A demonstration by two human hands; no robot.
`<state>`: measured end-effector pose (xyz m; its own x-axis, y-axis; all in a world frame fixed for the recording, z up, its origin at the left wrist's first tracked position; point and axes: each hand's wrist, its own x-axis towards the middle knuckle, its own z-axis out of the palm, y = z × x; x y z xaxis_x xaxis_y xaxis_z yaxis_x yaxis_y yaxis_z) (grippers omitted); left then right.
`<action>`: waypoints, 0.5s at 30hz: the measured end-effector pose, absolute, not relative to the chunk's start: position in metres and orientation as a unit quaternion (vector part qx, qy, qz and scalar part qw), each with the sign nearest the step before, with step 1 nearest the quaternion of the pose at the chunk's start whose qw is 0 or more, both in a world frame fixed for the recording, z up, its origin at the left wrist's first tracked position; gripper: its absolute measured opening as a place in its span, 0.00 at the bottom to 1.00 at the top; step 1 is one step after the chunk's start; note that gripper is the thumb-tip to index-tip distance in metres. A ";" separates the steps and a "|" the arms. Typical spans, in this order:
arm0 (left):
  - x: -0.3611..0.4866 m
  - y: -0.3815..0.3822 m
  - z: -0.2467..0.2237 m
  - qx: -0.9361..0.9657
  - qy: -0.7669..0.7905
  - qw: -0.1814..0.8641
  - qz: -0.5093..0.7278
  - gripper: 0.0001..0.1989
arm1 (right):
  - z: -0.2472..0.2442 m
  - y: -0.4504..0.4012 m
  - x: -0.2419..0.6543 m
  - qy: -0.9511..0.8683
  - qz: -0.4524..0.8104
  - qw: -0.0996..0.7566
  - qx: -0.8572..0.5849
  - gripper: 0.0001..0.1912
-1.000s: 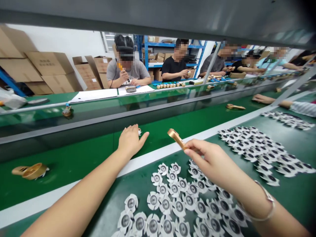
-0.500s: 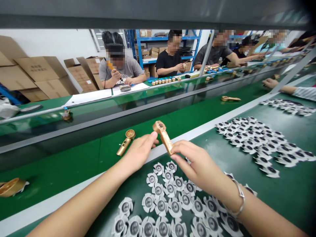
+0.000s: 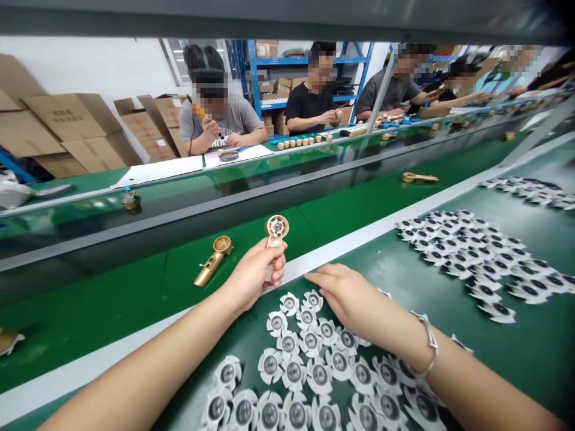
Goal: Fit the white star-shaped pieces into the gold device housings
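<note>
The left hand (image 3: 255,270) closes its thumb and curled fingers around the handle of a gold fan body (image 3: 277,227), whose round head points up above the green belt (image 3: 144,281) and shows its open inside. The right hand (image 3: 339,290) is bare of any part, its fingers reaching forward close together over the near edge of the counter (image 3: 381,257), just above the closest of the fan blades (image 3: 293,372). A metal bracelet (image 3: 426,344) circles that wrist.

The grey-white fan blades, each with a dark round hub, lie in a loose cluster on the counter below the right hand. A larger group (image 3: 467,248) spreads farther right, with another bunch (image 3: 530,190) beyond it.

On the belt, a second gold fan body (image 3: 213,260) lies beside the left hand, not touching it, its round head away from the wearer. Another gold piece (image 3: 420,178) rests farther along to the right, and one more (image 3: 9,340) is cut off at the left edge of the view. Across the belt, several people sit at work; the nearest, in a grey shirt (image 3: 242,123), holds an orange tool (image 3: 198,111).
</note>
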<state>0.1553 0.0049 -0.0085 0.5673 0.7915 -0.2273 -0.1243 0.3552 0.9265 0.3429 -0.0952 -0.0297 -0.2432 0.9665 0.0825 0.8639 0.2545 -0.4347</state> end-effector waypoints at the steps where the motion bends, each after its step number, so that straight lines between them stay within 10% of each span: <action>1: 0.156 0.004 -0.008 0.486 0.348 0.744 0.299 0.07 | -0.030 -0.095 0.341 -0.780 0.148 0.161 -0.586 0.20; 15: 0.160 -0.012 -0.009 0.629 0.316 0.684 0.191 0.11 | -0.004 -0.101 0.343 -0.533 0.445 0.396 -0.601 0.04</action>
